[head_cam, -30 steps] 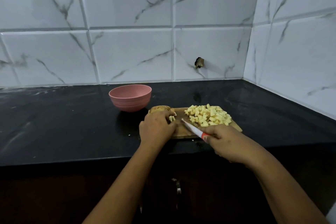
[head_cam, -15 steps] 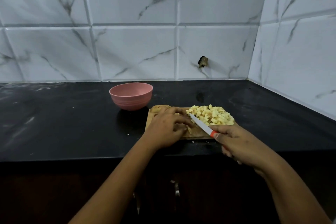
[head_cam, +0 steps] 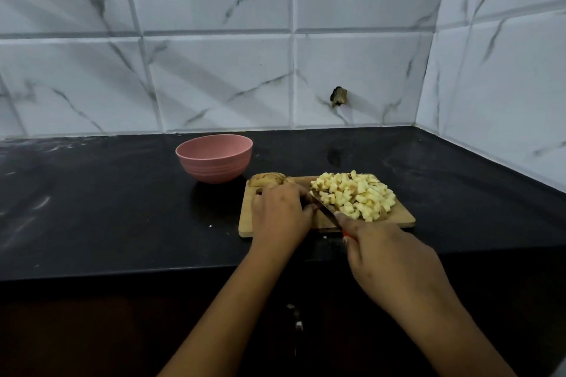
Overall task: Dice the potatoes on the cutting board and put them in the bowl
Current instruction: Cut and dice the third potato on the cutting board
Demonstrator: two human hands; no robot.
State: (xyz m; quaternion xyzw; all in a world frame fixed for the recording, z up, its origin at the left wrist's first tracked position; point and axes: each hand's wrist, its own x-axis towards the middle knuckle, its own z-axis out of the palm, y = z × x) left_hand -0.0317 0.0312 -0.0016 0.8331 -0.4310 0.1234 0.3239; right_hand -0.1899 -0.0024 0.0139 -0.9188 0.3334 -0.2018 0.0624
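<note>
Head view: caught dicing at the board (head_cam: 247,223), knife (head_cam: 322,206) in the right hand (head_cam: 389,257).
Saw right-hand fingers wrapped tight round the red handle at the board's near edge, with the blade angled up and left and its tip against the near-left side of the dice (head_cam: 352,196). Found the left hand (head_cam: 281,214) knuckles-up on the board's left half, just left of the blade, fingertips curled down. Could not tell whether it pinched anything, as the hand hid whatever lay beneath. Saw the pale dice heaped on the board's right half. Spotted a skin-on potato (head_cam: 266,179) piece at the board's far-left corner, just beyond the left hand. Found the pink bowl (head_cam: 214,169) upright on the black counter (head_cam: 122,208), beyond and left of the board, near it but apart.
</note>
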